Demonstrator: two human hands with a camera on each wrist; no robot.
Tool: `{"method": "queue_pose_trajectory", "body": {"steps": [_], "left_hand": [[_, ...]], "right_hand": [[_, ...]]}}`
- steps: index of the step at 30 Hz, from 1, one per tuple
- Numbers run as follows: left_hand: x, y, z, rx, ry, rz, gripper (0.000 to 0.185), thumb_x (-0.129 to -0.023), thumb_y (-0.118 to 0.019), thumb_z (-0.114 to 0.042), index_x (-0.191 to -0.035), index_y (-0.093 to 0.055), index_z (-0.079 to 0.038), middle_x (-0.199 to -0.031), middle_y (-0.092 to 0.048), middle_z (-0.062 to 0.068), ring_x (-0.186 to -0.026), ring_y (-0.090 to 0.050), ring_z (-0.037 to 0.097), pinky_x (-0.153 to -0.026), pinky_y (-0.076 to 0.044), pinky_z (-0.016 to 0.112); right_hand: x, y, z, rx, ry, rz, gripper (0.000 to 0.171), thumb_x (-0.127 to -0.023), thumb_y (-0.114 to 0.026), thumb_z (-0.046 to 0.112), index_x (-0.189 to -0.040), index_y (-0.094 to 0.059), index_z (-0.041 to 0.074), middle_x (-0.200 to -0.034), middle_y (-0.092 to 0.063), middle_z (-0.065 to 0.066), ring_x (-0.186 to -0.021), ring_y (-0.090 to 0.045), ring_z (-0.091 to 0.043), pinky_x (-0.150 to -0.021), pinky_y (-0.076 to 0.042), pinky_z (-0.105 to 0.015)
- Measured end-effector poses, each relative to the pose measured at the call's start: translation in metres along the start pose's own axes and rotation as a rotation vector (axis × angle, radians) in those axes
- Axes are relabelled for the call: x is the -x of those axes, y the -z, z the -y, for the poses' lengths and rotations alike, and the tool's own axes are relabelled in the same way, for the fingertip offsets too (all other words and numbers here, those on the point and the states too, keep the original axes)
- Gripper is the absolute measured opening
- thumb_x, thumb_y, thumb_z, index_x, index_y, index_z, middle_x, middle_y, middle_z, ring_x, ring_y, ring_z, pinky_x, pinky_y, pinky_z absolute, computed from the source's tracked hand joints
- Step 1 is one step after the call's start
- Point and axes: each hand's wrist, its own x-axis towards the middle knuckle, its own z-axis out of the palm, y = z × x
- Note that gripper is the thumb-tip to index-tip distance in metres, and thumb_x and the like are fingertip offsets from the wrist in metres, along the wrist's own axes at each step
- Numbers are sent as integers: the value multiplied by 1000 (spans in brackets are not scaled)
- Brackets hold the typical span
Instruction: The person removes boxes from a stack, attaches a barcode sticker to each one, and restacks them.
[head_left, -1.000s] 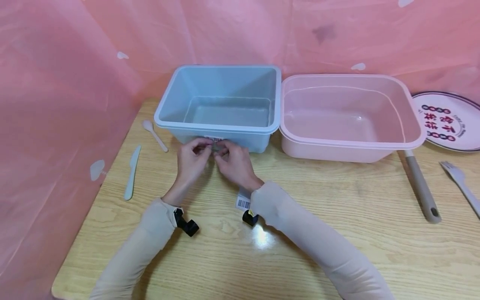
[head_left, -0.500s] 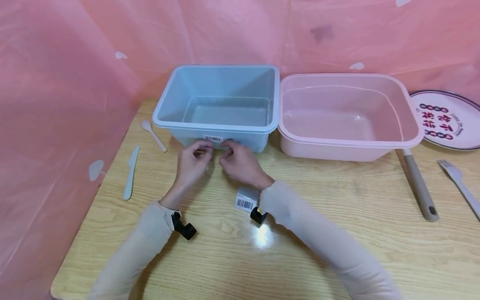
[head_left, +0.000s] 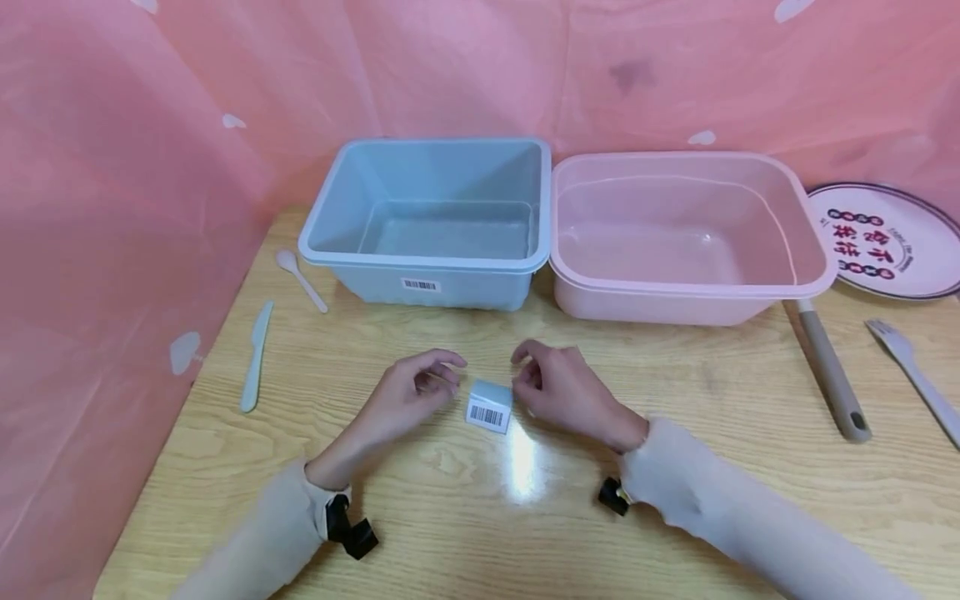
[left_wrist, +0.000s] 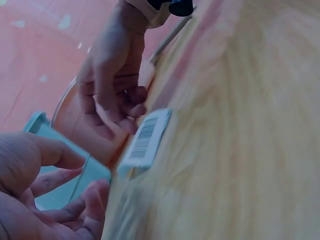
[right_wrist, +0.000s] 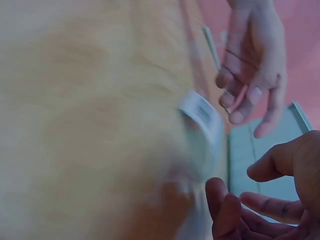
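The sheet of barcode labels [head_left: 489, 407] lay on the wooden table [head_left: 675, 467], midway between my two hands and well in front of the blue bin [head_left: 427, 218]. One corner seemed lifted off the wood. My left hand [head_left: 408, 398] sat just to its left and my right hand [head_left: 561, 390] just to its right, both with fingers loosely curled and holding nothing; neither touched the sheet that I could see. The wrist views, though blurred, agreed: the sheet lay between the hands with a gap on either side.

To do this step well, I judged I should pin the sheet with one hand and work a nail under a label's edge with the other, peeling slowly so the thin paper would not tear or curl onto itself.

One barcode label [head_left: 420, 285] was stuck on the near wall of the blue bin. The pink bin [head_left: 686, 229] stood touching it on the right. A spoon [head_left: 301, 279] and a knife [head_left: 255, 357] lay to the left, and a grey-handled utensil [head_left: 828, 375], a fork [head_left: 911, 375] and a printed plate [head_left: 885, 242] to the right.

A second before, both hands had been pressed together at the bin's near wall, over the label; since then they had drawn back to the sheet and parted.
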Motion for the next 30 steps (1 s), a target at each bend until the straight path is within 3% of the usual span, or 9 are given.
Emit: {"method": "queue_pose_trajectory", "body": {"steps": [5, 16, 24, 30], "left_hand": [[10, -15, -1, -37, -1, 71, 34, -83, -66, 2, -116, -64, -6, -102, -70, 13, -87, -68, 19, -73, -55, 23], [4, -33, 0, -82, 19, 43, 30, -81, -68, 2, -108, -67, -9, -85, -68, 6, -73, -60, 9, -65, -54, 21], [6, -32, -12, 79, -30, 26, 23, -85, -65, 3, -105, -67, -9, -88, -65, 8, -77, -60, 12, -66, -53, 21], [7, -34, -29, 155, -50, -25, 20, -85, -65, 2, -102, -69, -8, -91, -67, 8, -83, -63, 13, -72, -56, 23]], "right_hand": [[27, -15, -2, -39, 4, -10, 15, -82, -64, 4, -96, -64, 3, -75, -71, 2, -67, -64, -2, -60, -52, -17], [29, -26, 3, -82, -11, -36, 17, -83, -76, 12, -95, -65, 6, -76, -69, 0, -64, -60, -1, -59, -51, -16], [37, -9, 8, -106, 50, -74, 18, -84, -76, 13, -99, -67, 9, -77, -70, 3, -65, -63, -1, -59, -54, -18], [43, 7, 18, 70, 140, -248, 26, -81, -79, 19, -101, -69, 7, -77, -61, 0, -60, -56, -6, -54, -49, -18]]}}
